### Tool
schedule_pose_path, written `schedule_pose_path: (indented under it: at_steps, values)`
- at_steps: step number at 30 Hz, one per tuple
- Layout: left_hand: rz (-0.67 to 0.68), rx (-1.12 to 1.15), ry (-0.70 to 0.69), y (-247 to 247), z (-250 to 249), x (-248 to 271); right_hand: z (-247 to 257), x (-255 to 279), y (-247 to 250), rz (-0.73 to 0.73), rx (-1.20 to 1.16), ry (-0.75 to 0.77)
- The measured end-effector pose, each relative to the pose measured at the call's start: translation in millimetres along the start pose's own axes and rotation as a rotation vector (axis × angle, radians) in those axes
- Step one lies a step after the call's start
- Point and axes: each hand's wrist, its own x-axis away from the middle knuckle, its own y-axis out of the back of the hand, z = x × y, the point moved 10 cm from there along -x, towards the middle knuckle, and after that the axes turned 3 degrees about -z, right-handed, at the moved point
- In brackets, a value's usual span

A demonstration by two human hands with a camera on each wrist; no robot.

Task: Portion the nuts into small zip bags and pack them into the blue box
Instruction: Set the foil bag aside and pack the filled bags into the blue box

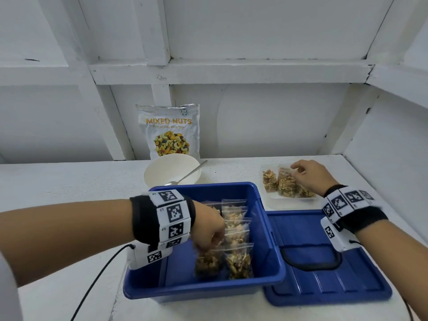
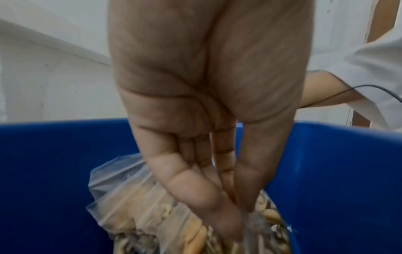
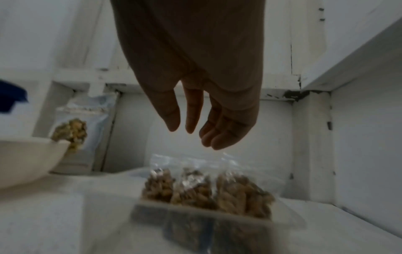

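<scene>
Behind blue box (image 1: 266, 228): bowl (image 1: 171, 172) w/ spoon (image 1: 190, 173); left hand (image 1: 208, 230) pinches bag (image 1: 207, 262), right hand (image 1: 310, 176) relaxed.

Beside your blue box (image 1: 266, 228) you had three filled zip bags in one clear tray (image 1: 273, 200), one white bowl (image 1: 159, 174) holding one spoon (image 1: 192, 173), one mixed-nuts pouch (image 1: 168, 130) and one blue lid (image 1: 324, 281). The bags inside overlapped; no exact count was possible.

Deep blue box (image 1: 266, 230) and lid (image 1: 324, 281); white bowl (image 1: 162, 170); white table (image 1: 69, 181); black wristbands (image 1: 143, 218) carry black-and-white square code patterns.
</scene>
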Motion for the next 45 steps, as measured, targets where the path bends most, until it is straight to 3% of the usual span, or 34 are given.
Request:
schedule_pose_path:
  at_steps: [11, 20, 26, 29, 32, 36, 40, 45]
  values:
    - [0.053, 0.057, 0.064, -8.4, 7.0, -15.7, -72.0, -19.6, -11.5, -0.063, 0.283, -0.309]
    - [0.044, 0.107, 0.062, -7.8, 9.0, -17.3, -75.2, -15.1, 2.8, -0.217, 0.187, -0.301]
    - [-0.013, 0.073, 0.016, -0.5, 4.9, -15.1, -37.7, -7.1, 20.4, -0.276, 0.189, -0.126]
    - [-0.137, 0.077, 0.004, 18.4, 6.7, -8.2, 5.5, 4.6, 36.9, -0.308, 0.130, 0.013]
    - [-0.343, 0.172, 0.018, 53.6, 16.6, 10.7, 56.7, 22.6, 53.2, -0.317, 0.033, 0.169]
    - [-0.773, 0.270, 0.072, 105.3, 36.3, 54.7, 126.4, 56.6, 66.9, -0.279, -0.092, 0.389]
    - [-1.177, 0.599, 0.029, 127.9, 56.4, 96.4, 173.3, 85.0, 68.5, -0.200, -0.264, 0.506]
    - [-1.312, 0.779, -0.062, 124.5, 59.0, 124.4, 200.9, 102.4, 62.3, -0.104, -0.435, 0.551]
